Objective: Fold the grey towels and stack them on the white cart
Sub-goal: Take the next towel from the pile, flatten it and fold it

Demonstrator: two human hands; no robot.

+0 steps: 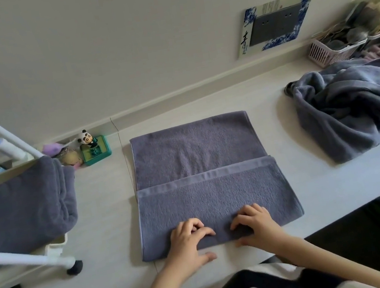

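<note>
A grey towel (pixel 201 172) lies flat on the white table (pixel 104 207), its near part folded over so a hemmed edge crosses the middle. My left hand (pixel 189 238) and my right hand (pixel 253 223) grip the towel's near edge side by side, fingers curled on top and thumbs below the edge. A folded grey towel stack (pixel 20 208) rests on the white cart (pixel 23 260) at the left. A heap of unfolded grey towels (pixel 352 108) lies at the right of the table.
A green toy box with a panda figure (pixel 92 146) and small items stand by the wall near the cart. A pink basket (pixel 328 52) of clutter sits at the back right. A blue-bordered picture (pixel 274 23) leans on the wall.
</note>
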